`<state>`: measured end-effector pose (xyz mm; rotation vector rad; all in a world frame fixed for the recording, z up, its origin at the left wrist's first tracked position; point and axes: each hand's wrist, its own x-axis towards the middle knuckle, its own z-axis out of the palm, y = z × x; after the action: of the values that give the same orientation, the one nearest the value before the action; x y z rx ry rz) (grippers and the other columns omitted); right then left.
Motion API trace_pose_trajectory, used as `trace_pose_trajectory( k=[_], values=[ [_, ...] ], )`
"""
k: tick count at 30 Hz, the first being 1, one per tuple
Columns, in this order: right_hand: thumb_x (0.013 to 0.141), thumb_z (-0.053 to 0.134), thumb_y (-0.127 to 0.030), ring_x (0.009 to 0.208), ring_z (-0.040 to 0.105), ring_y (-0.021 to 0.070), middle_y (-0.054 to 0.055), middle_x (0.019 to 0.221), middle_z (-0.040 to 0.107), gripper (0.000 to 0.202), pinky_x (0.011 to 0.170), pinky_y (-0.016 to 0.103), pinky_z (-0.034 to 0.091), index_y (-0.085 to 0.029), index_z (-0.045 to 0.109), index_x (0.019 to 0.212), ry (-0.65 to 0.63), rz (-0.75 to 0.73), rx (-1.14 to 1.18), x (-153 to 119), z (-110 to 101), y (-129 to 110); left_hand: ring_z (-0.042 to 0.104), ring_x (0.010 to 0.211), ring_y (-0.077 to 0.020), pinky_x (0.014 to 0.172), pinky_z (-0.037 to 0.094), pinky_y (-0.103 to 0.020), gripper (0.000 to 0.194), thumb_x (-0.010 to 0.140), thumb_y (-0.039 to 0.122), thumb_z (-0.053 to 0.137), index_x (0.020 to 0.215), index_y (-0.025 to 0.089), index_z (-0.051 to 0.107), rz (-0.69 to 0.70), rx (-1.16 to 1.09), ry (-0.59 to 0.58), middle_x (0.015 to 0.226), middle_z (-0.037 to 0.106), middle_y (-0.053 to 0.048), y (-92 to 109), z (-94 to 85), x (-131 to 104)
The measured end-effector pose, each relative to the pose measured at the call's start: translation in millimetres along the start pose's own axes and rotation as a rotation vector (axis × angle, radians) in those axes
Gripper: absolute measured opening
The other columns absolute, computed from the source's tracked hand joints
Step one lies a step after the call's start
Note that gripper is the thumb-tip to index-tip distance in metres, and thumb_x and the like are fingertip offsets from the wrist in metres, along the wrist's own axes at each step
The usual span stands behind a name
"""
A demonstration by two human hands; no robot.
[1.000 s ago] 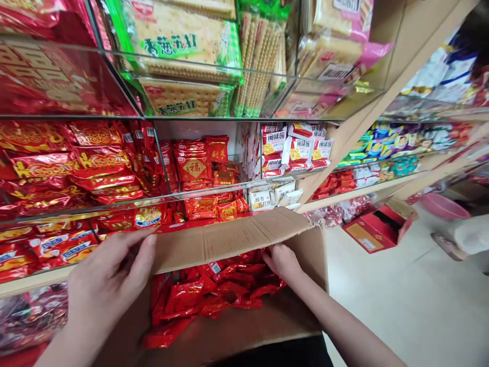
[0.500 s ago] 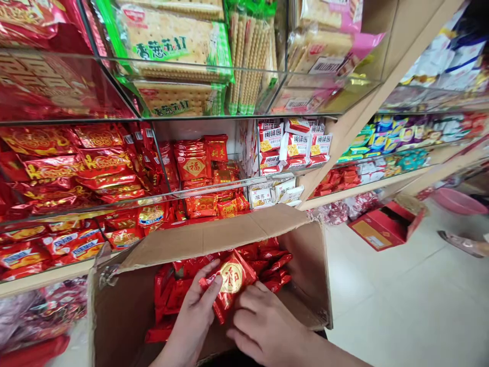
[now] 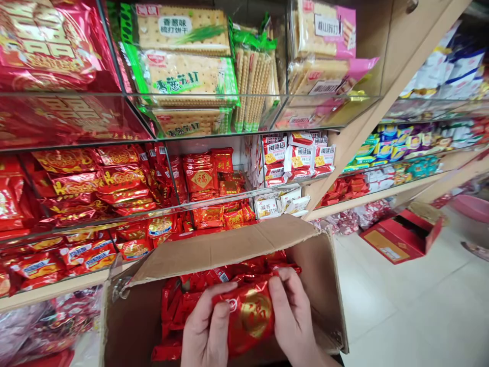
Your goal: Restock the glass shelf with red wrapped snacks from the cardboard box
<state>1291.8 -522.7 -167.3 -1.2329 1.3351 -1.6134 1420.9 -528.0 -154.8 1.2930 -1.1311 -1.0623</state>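
Note:
A red foil packet with a round gold emblem (image 3: 255, 313) is held between both hands over an open cardboard box (image 3: 229, 250). My left hand (image 3: 209, 321) pinches its left edge with thumb and fingers. On the right edge, my right hand (image 3: 292, 313) is closed in the same way. More red packets (image 3: 178, 306) lie inside the box, behind and to the left of the hands; the held packet hides some of them.
Glass-fronted shelves hold red snack packets (image 3: 122, 178), cracker packs (image 3: 187, 76) and white-and-red packets (image 3: 301, 155). A red carton (image 3: 397, 239) stands on the tiled floor (image 3: 385, 295) at right, near a pink basin (image 3: 471, 208).
The packet has been turned and raised flatter toward the camera. My right hand has moved up to its right edge. The view has shifted, so shelves and box appear lower and farther right.

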Motion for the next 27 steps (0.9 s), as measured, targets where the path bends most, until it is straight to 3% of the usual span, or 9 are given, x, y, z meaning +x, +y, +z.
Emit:
trace_pose_trajectory(
  k=[4,6,9,12,15,17,21,24,27],
  values=[
    [0.089,0.039,-0.024,0.054,0.044,0.009,-0.003,0.061,0.048,0.014,0.051,0.019,0.039,-0.021,0.049,0.081,0.131,-0.237,-0.053,-3,5,-11,0.063,0.069,-0.0139,0.069,0.048,-0.022,0.027,0.078,0.049,0.052,0.08,0.028,0.069,0.232,0.09,0.077,0.079,0.071,0.002,14,-3.3,3],
    [0.09,0.038,-0.026,0.053,0.044,0.009,-0.003,0.062,0.048,0.013,0.05,0.018,0.039,-0.023,0.05,0.086,0.127,-0.293,-0.02,2,6,-20,0.063,0.068,-0.012,0.067,0.048,-0.019,0.025,0.082,0.046,0.049,0.081,0.029,0.068,0.342,0.145,0.106,0.077,0.071,0.004,26,-7.9,9],
    [0.087,0.045,-0.035,0.053,0.047,0.0096,-0.002,0.07,0.05,0.02,0.048,0.019,0.04,-0.026,0.045,0.105,-0.114,-0.381,0.005,16,5,-36,0.063,0.067,-0.0104,0.066,0.048,-0.017,0.024,0.086,0.039,0.044,0.082,0.03,0.065,0.539,0.302,0.092,0.074,0.07,0.006,45,-21.5,24],
    [0.08,0.057,-0.031,0.057,0.05,0.0101,-0.001,0.076,0.053,0.035,0.05,0.02,0.042,-0.027,0.042,0.112,-0.381,-0.421,-0.121,44,4,-54,0.058,0.056,-0.0088,0.056,0.047,-0.016,0.026,0.089,0.036,0.038,0.089,0.03,0.063,0.681,0.433,0.042,0.067,0.065,0.006,58,-44.4,44],
    [0.081,0.055,-0.026,0.056,0.048,0.0091,-0.003,0.07,0.05,0.022,0.05,0.02,0.04,-0.024,0.046,0.1,-0.295,-0.469,-0.196,93,11,-67,0.053,0.052,-0.0096,0.049,0.044,-0.019,0.03,0.09,0.036,0.033,0.103,0.026,0.058,0.632,0.534,0.1,0.064,0.058,0.004,60,-71.2,69],
    [0.081,0.052,-0.03,0.06,0.049,0.0102,-0.003,0.071,0.05,0.017,0.054,0.022,0.041,-0.022,0.043,0.093,-0.236,-0.435,-0.235,136,24,-67,0.058,0.06,-0.012,0.056,0.046,-0.021,0.03,0.085,0.04,0.04,0.102,0.023,0.059,0.556,0.692,0.157,0.072,0.062,0.002,55,-86.0,86],
    [0.078,0.056,-0.034,0.069,0.052,0.0144,-0.001,0.075,0.053,0.024,0.064,0.028,0.042,-0.02,0.042,0.091,-0.324,-0.297,-0.595,210,64,-51,0.062,0.06,-0.0137,0.055,0.048,-0.021,0.03,0.081,0.043,0.046,0.097,0.02,0.059,0.528,0.849,0.106,0.072,0.067,0.0,39,-99.5,107],
    [0.078,0.056,-0.032,0.074,0.055,0.0163,0.001,0.079,0.055,0.024,0.068,0.03,0.043,-0.018,0.045,0.095,-0.447,-0.266,-0.859,238,96,-34,0.065,0.065,-0.0153,0.06,0.049,-0.022,0.027,0.082,0.042,0.046,0.092,0.021,0.06,0.641,0.988,0.061,0.078,0.069,-0.001,28,-100.4,110],
    [0.078,0.058,-0.024,0.081,0.057,0.0191,0.009,0.092,0.056,0.025,0.071,0.031,0.044,-0.014,0.046,0.097,-0.503,-0.282,-0.956,246,118,-22,0.067,0.07,-0.016,0.064,0.05,-0.023,0.023,0.083,0.038,0.045,0.089,0.022,0.06,0.738,1.042,0.078,0.081,0.07,-0.001,24,-100.4,107]
  ],
)
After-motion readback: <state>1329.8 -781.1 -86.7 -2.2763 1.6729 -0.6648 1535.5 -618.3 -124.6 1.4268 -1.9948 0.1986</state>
